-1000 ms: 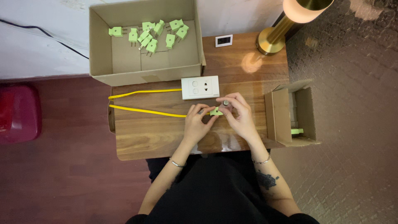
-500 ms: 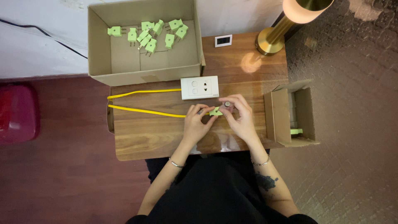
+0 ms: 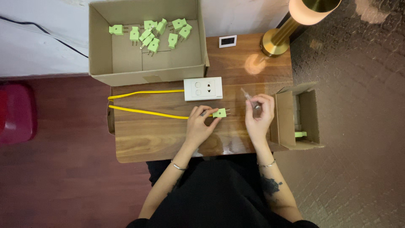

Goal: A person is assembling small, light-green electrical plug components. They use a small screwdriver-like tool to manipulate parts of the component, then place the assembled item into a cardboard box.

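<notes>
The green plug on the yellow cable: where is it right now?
In the head view, the green plug is held in the left hand at table centre, just below the white socket plate, prongs toward the right hand.

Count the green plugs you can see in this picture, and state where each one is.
11. Nine lie in the large cardboard box, at its far end: green plugs. One is held in the left hand. One, partly hidden, sits in the small box; more may be hidden there.
</notes>
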